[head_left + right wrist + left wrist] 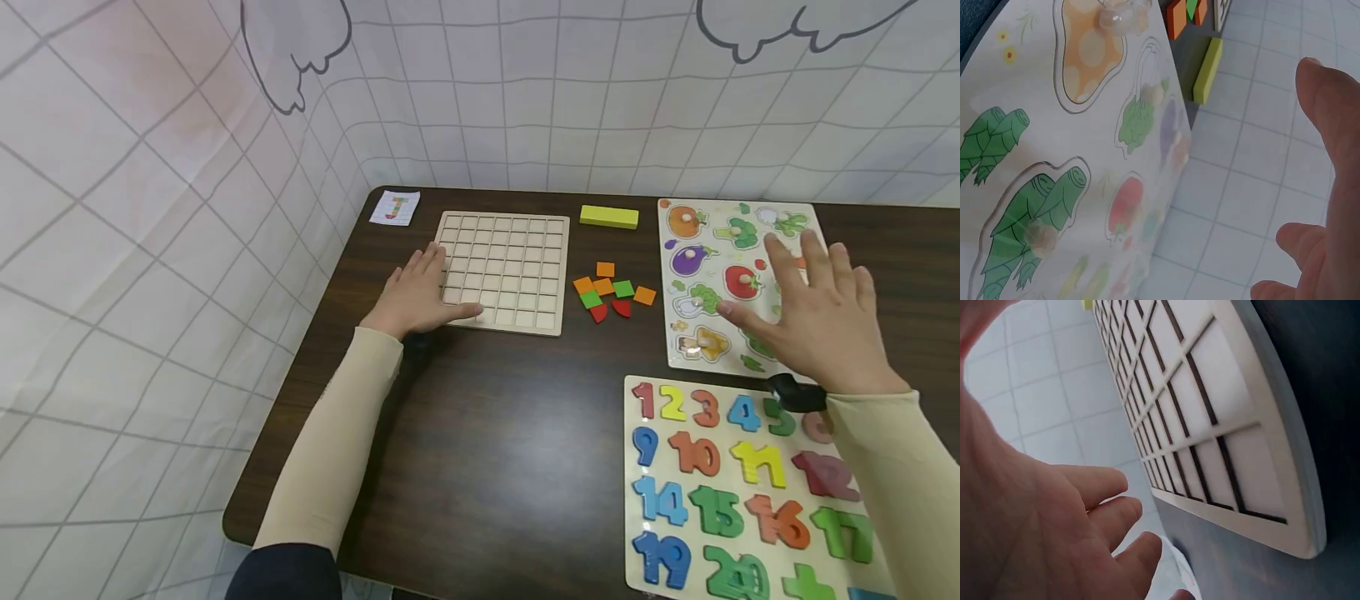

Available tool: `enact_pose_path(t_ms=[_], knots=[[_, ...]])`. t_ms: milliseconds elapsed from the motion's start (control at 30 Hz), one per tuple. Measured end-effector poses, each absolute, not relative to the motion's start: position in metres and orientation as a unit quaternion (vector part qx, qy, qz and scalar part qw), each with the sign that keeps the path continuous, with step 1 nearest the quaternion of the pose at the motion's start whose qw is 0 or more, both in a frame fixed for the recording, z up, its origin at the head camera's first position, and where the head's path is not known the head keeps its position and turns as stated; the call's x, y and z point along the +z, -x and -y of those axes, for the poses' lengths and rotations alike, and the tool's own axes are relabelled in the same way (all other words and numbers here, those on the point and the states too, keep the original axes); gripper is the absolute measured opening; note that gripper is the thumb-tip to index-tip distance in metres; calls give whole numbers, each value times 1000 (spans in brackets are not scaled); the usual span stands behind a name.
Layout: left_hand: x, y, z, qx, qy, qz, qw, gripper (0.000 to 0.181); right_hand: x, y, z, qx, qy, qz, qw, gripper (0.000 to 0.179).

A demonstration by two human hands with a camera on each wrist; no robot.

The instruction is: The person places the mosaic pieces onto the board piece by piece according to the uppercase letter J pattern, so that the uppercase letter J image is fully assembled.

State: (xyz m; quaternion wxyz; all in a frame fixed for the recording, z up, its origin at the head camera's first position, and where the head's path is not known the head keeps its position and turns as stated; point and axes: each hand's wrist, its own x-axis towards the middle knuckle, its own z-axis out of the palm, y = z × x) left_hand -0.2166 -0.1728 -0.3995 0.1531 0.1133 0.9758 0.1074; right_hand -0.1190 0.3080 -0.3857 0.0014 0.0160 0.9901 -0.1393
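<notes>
My left hand (422,298), fingers spread, is at the left edge of a pale wooden grid board (501,271). The left wrist view has the board's gridded face (1210,412) beside the open palm, with nothing held. My right hand (831,325) is over a vegetable knob puzzle (682,287), fingers apart and holding nothing. In the right wrist view, the fingers (1335,112) stand apart from the puzzle's surface (1091,144). Small orange, green and red pieces (603,287) lie loosely between the board and the puzzle.
A yellow-green block (609,217) lies at the table's back. At the back left corner is a card with a letter J (394,208). A number puzzle board (675,492) lies front right. White gridded cloth (480,100) hangs behind the dark table (495,450).
</notes>
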Motion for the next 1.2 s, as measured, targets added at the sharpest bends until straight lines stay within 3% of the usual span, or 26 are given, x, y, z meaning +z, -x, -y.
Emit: enact_pose_path(t_ms=[667,833,967,1200], knots=[[-407,222,184,115,-115,-970,181,127,-396,129,-283,-136,27,-990,6,109],[-408,222,184,114,-115,-971,178,126,-394,138,-266,-112,36,-992,32,106],[-408,223,185,113,-116,-971,176,126,-390,147,-251,-92,56,-993,54,92],[-409,222,186,123,-117,-970,177,126,-391,166,-229,-91,97,-988,77,53]])
